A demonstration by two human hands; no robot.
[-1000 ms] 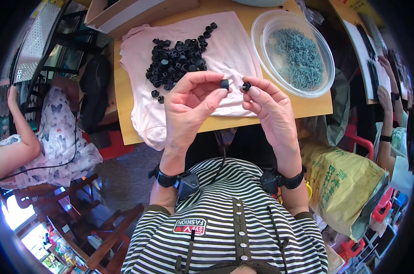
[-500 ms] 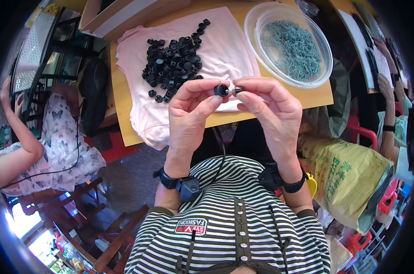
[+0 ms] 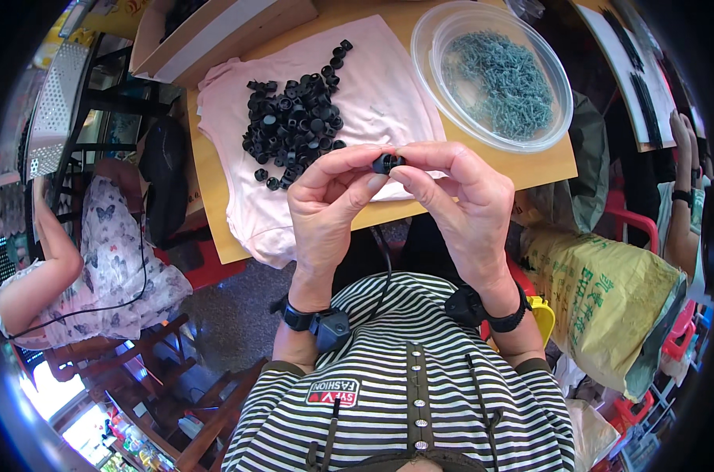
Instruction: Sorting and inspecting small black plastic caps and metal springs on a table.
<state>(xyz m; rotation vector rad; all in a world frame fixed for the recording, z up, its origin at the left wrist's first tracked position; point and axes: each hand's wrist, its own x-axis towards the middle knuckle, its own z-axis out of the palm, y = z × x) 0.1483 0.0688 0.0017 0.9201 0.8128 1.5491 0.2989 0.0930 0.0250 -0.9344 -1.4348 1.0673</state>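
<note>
Above the table's near edge, my left hand (image 3: 323, 206) pinches a small round black plastic cap (image 3: 383, 164) between thumb and forefinger. My right hand (image 3: 468, 203) meets it from the other side, its thumb and forefinger closed on a small dark piece (image 3: 398, 160) set against the cap. Fingertips hide most of both parts, so I cannot tell how they join. Beyond my left hand, a heap of similar black caps (image 3: 294, 122) lies on a pale pink cloth (image 3: 384, 90). Beyond my right hand, a clear round plastic tub (image 3: 422, 79) holds many grey-green screws (image 3: 505, 82).
A cardboard box (image 3: 215, 43) stands at the table's far left. The wooden table (image 3: 542, 167) ends just short of my lap. A yellow sack (image 3: 601, 295) sits to my right. One person in a butterfly-print garment (image 3: 113, 259) is on the left; another person's arm (image 3: 679, 189) shows at right.
My hands have come closer together. The light shaft that showed between the two parts is now out of sight, and the dark piece sits against the cap. The view has shifted slightly.
</note>
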